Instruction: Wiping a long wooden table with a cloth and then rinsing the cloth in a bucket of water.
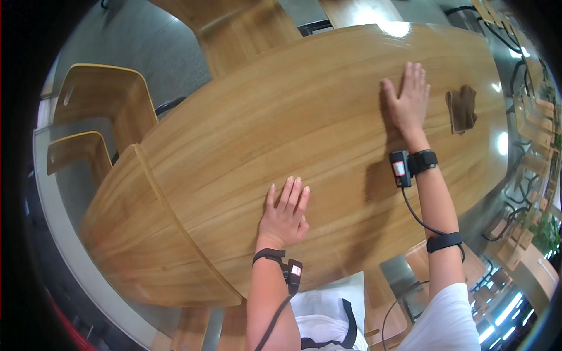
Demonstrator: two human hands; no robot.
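Note:
My left hand (284, 216) rests palm down on a wood-grain table (281, 127) near its front edge, fingers a little apart and pointing away from me. Farther out to the right, my right hand (409, 100) is spread on the same tabletop, its thumb held away from the fingers. Neither hand holds anything. A folded brown cloth (462, 109) lies just right of my right hand, apart from it. Each wrist carries a small black device on a strap, the left device (293, 274) and the right device (400, 169), with a cable running back along the arm.
A seam (175, 215) crosses the table on the left, where another tabletop section (145, 245) adjoins. Bent-plywood chairs stand around it, including one chair (101, 96) at the left and a larger chair (246, 30) beyond the far edge. More wooden seats line the right side.

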